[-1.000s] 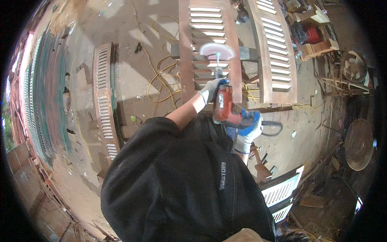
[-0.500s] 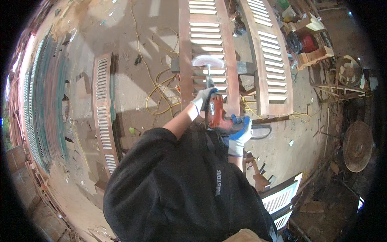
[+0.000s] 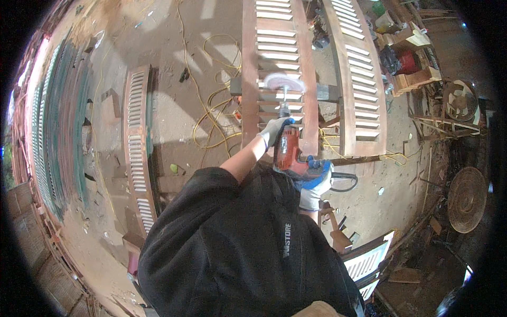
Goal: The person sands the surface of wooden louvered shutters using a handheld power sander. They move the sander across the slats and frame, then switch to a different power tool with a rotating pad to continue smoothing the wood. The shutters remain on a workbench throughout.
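Note:
A red power drill (image 3: 288,153) is held in both my gloved hands. My left hand (image 3: 274,132), in a white and blue glove, wraps round its front end just behind the chuck. My right hand (image 3: 317,182) grips the rear handle, and a black cord loops out beside it. On the drill's shaft a round sanding disc (image 3: 285,83) looks blurred, as if spinning. It lies over the slats of a brown wooden louvred shutter (image 3: 251,113); whether it touches them I cannot tell.
A second louvred shutter (image 3: 348,132) lies to the right on the same dark crossbar (image 3: 328,93). Yellow cord (image 3: 211,132) coils on the floor at left. Another shutter (image 3: 136,137) and a stack of green-edged shutters (image 3: 63,121) lie further left. A wooden box (image 3: 417,79), a fan (image 3: 459,100) and a woven basket (image 3: 468,199) stand right.
The shutters and floor have shifted slightly right in the view, as have the drill and my hands. The disc stays over about the same slats, and my grip is unchanged.

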A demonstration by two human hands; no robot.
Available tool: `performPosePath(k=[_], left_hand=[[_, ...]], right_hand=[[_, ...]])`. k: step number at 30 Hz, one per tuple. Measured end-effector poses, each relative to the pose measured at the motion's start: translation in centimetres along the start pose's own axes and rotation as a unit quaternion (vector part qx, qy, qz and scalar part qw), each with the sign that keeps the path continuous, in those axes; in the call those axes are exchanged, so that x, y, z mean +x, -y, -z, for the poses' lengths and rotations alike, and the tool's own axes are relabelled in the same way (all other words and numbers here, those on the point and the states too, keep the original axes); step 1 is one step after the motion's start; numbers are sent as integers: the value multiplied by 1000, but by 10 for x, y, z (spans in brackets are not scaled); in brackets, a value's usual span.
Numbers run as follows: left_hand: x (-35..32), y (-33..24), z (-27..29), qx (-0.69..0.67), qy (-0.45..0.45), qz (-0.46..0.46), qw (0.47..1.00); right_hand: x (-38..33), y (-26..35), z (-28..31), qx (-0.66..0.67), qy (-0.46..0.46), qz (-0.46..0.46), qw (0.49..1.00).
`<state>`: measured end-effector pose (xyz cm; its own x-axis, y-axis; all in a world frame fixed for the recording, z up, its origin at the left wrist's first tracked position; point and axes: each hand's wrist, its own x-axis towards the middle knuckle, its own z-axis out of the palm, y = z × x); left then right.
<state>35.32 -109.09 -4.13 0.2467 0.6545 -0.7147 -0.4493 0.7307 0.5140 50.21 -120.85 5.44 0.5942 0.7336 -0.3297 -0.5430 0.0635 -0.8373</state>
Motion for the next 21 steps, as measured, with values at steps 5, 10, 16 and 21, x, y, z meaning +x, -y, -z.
performPosePath(k=[5,10,16,21], left_hand=[[5,-10,20,-32,4,28,999],[1,-18,-2,47,5,23,999],[4,-27,5,20,12,41,999],[-6,-17,31,67,23,9,997]], right_hand=[[-8,-10,-13,-30,9,-4,1000],[-12,-2,-13,1,-40,-21,999],[-16,-6,-20,-64,12,35,997],[-27,-31,5,-84,114,40,989]])
